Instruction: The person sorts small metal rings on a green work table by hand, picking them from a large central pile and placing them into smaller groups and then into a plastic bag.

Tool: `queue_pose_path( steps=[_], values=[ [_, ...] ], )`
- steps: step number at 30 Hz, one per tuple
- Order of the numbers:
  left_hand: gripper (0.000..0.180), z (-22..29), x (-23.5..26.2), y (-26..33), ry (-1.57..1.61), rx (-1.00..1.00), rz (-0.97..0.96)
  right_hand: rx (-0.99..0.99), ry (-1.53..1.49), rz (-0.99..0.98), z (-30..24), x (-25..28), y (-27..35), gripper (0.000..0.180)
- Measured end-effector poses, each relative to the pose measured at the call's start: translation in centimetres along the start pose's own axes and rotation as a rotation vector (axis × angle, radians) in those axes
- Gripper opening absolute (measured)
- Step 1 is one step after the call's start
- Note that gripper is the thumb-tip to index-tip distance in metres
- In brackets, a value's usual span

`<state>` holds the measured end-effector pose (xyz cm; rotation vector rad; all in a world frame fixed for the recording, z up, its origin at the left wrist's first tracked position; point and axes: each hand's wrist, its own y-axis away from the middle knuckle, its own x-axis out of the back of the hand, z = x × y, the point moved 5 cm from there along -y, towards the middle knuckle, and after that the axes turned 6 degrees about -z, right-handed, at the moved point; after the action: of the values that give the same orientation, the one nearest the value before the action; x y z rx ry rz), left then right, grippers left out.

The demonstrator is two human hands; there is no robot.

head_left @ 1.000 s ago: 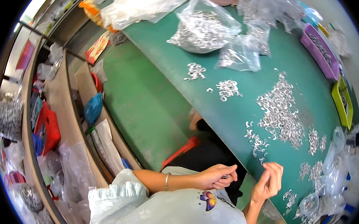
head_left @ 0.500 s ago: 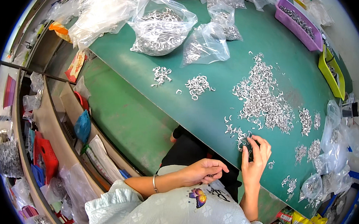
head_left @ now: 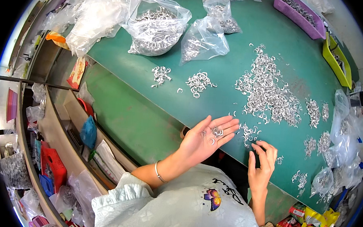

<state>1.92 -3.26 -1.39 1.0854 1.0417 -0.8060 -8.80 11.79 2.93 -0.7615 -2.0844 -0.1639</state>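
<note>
Just ahead-left of your right hand (head_left: 262, 165), fingers curled but parted, lie loose metal crescents (head_left: 248, 133); your left hand (head_left: 201, 143) (palm-up, open) carries more.

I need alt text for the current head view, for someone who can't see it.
A person's open left hand holds small silvery curved pieces on its palm by a green table; the right hand is beside a small cluster of them. A larger pile lies beyond.

Blue bag (head_left: 88, 132), red bin (head_left: 56, 157), green floor (head_left: 122, 95)
</note>
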Motion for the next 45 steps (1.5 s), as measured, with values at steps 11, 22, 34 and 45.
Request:
queue_pose_path(
  steps=[11,22,34,45],
  values=[
    [0.025,3.7,2.4,1.1,-0.354,-0.386,0.191,0.050,0.020,0.070,0.6,0.7,3.5,0.021],
    [0.034,12.9,0.9,-4.5,-0.809,-0.738,0.265,0.092,0.013,0.153,1.7,0.9,4.4,0.020],
    [0.027,12.8,0.2,-6.2,-1.486,-0.923,0.231,-0.101,0.040,0.307,7.6,5.7,6.8,0.019],
    [0.020,6.8,-3.2,-3.6,-1.765,-0.961,0.070,-0.132,0.111,0.258,7.9,4.4,5.8,0.034]
  ],
)
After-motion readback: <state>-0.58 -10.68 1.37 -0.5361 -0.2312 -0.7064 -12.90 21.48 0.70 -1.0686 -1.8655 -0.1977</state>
